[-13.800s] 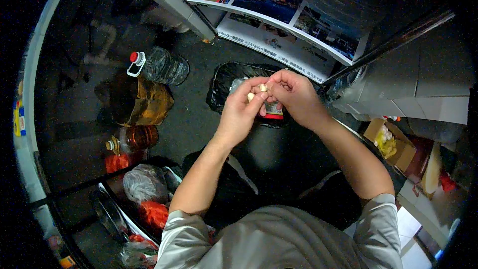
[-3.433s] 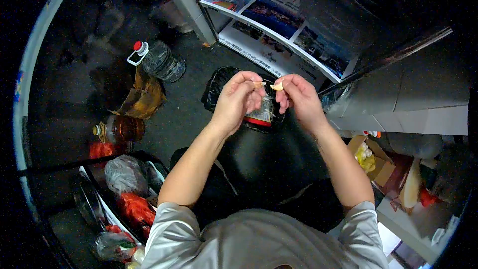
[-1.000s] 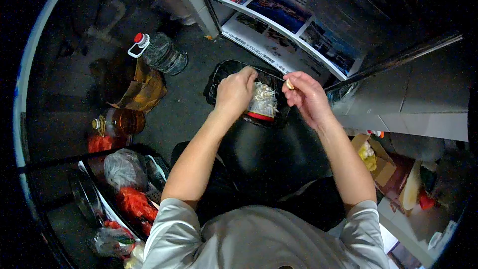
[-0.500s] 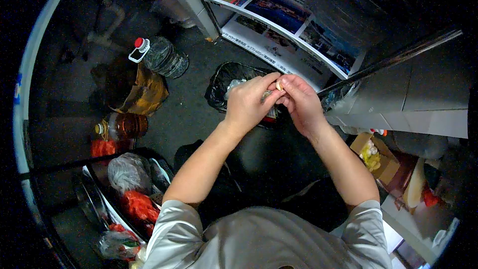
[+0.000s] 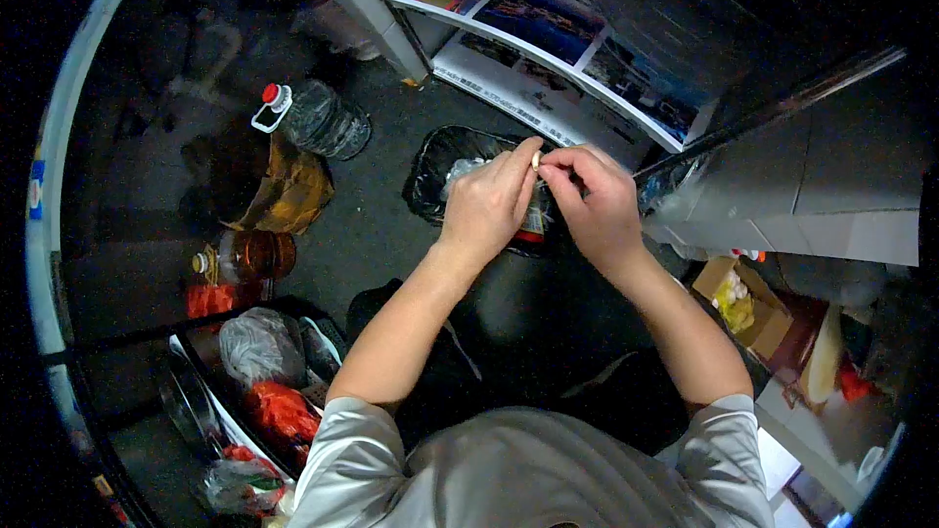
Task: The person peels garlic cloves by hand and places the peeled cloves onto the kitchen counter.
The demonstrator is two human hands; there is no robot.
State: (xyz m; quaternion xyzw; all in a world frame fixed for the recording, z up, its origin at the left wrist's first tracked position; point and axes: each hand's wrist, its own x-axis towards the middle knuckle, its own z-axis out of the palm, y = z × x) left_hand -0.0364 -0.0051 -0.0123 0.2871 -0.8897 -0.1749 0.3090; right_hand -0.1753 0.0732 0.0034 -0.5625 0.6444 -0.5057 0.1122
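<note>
A small pale piece that looks like a garlic clove point(image 5: 536, 161) sits between the fingertips of both hands. My left hand point(image 5: 481, 203) is closed, pinching the clove from the left with its back turned up. From the right, my right hand point(image 5: 599, 203) pinches at the same clove with thumb and forefinger, its other fingers curled. Below the hands stands a bin lined with a black bag point(image 5: 423, 176), with crumpled clear plastic point(image 5: 466, 172) inside. The hands partly cover the bin.
A large water bottle with a red cap point(image 5: 328, 119), a brown paper bag point(image 5: 293, 186) and a bottle of amber liquid point(image 5: 259, 254) are on the left. Plastic bags point(image 5: 262, 344) fill a container at lower left. At right, a cardboard box point(image 5: 766, 325) holds pale items. Printed panels point(image 5: 543, 24) stand ahead.
My right hand has turned so its back shows more, and its fingers have shifted left onto the clove's edge. The clove has moved slightly left and up.
</note>
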